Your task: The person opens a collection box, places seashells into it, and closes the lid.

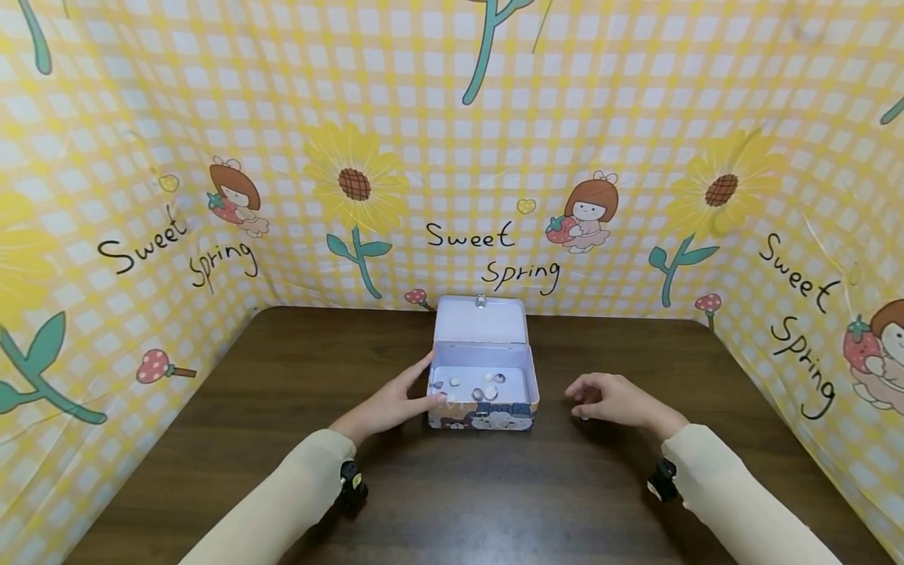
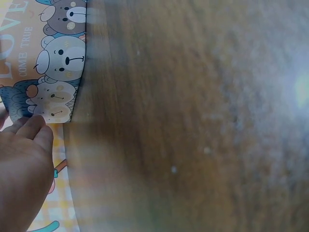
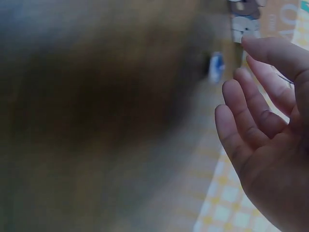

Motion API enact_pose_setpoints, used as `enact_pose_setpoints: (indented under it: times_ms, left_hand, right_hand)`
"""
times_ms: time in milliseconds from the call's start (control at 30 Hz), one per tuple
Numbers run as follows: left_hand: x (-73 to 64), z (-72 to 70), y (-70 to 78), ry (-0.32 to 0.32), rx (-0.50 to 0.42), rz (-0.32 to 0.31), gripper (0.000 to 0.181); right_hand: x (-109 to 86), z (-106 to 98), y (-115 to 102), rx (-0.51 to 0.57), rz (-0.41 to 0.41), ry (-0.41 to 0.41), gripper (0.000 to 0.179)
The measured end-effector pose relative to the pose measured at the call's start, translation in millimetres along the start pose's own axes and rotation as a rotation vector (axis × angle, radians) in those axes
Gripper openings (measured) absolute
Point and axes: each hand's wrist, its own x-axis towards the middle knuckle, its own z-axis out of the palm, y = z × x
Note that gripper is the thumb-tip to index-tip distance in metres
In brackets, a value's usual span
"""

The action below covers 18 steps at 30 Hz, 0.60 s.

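Note:
A lidded tin box (image 1: 482, 420) with cartoon bears on its side stands on the table, its lid (image 1: 482, 320) raised at the back. Several small round, glassy-looking pieces (image 1: 490, 392) lie inside on the pale floor. My left hand (image 1: 388, 404) holds the box at its left side, thumb at the front corner and fingers along the wall. To the right of the box, my right hand (image 1: 616, 400) hovers low over the table with loosely bent fingers and nothing between them. A small blurred white-and-blue piece (image 3: 216, 66) shows beyond its fingertips in the right wrist view.
The dark wooden table (image 1: 480, 494) reaches back to a yellow-checked cloth (image 1: 452, 157) that hangs behind and along both sides. Each forearm wears a black wrist camera, the left one (image 1: 351, 484) and the right one (image 1: 662, 480).

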Motion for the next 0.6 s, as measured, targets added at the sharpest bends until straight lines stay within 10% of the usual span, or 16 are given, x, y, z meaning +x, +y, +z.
enact_pose_setpoints:
  times_ms: [233,600]
  left_hand:
    - [14.3,3.1,-29.0,0.017,0.027,0.008,0.088]
    - [12.5,2.7,-30.4,0.027,0.053,0.030,0.090]
  right_hand:
    - [-7.2,6,11,-0.062,0.011,0.017,0.026]
    - [-12.4,6,14,-0.014,0.019,0.005,0.019]
